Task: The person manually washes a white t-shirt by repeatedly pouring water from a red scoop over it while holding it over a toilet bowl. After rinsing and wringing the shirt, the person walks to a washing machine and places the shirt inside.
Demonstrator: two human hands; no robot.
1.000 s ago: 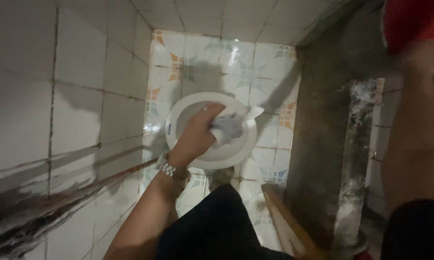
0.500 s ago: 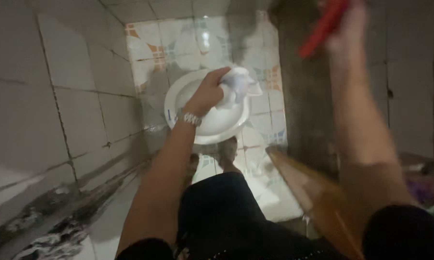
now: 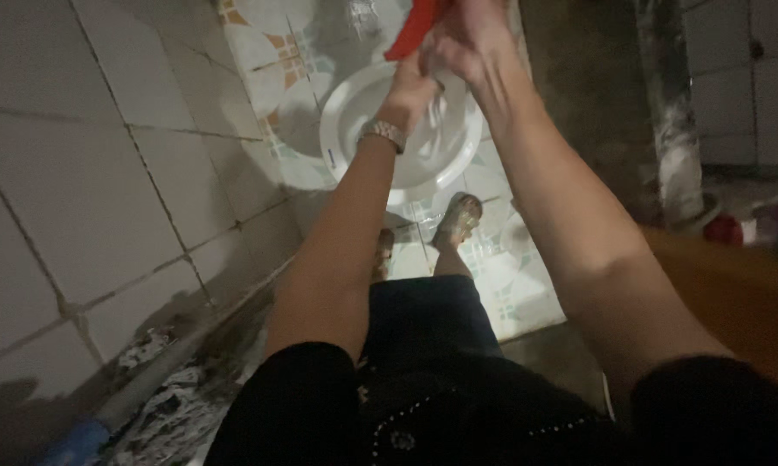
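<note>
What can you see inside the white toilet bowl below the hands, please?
Inside the white toilet bowl only bare white porcelain shows. The left hand, a pale cloth and the right hand holding a red scoop cover its middle.

A bright red plastic scoop (image 3: 413, 30) shows at the top edge, against the pale white ceramic toilet bowl (image 3: 354, 121), which carries one small blue mark on its rim. A white crumpled cloth (image 3: 436, 116) lies over the bowl's white inside. The silver metal wristwatch (image 3: 383, 132) glints light grey. The glossy floor tiles (image 3: 501, 276) are white with a pattern of orange, teal and pale green petal shapes. The plain wall tiles (image 3: 87, 190) are off-white with dark grey grout lines. The dark shorts (image 3: 432, 319) look navy, and the black top (image 3: 423, 414) bears small pale dots. A blue pipe end (image 3: 74, 440) sits low left.
</note>
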